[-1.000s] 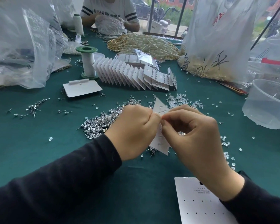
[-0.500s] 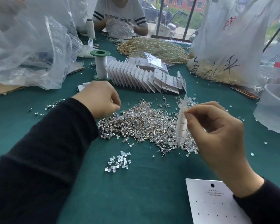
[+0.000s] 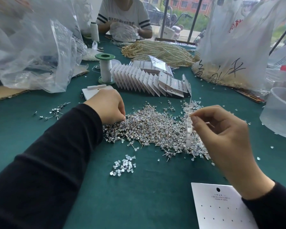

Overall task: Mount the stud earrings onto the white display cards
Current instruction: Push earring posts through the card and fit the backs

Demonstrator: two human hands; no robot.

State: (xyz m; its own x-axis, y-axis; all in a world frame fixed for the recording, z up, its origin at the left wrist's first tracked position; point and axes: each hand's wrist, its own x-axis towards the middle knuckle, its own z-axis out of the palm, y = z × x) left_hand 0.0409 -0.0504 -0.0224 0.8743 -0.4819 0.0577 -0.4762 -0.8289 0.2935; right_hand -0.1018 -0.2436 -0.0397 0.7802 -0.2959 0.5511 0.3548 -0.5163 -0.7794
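The fingers (image 3: 193, 116) of the right hand (image 3: 221, 134) are together, pinching the card (image 3: 189, 129), which stands on its edge in the stud pile (image 3: 155, 129). The left hand (image 3: 107, 104) has its fingers curled down at the pile's left edge; I cannot tell if they hold a stud. The studs lie tangled, so I think several may come up together and fall on the desk (image 3: 155, 195). A loose pinch could let the thin card tip.

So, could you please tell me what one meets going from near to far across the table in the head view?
blank display card → small heap of clear backs → pile of stud earrings → row of filled cards → pearl strands → seated person
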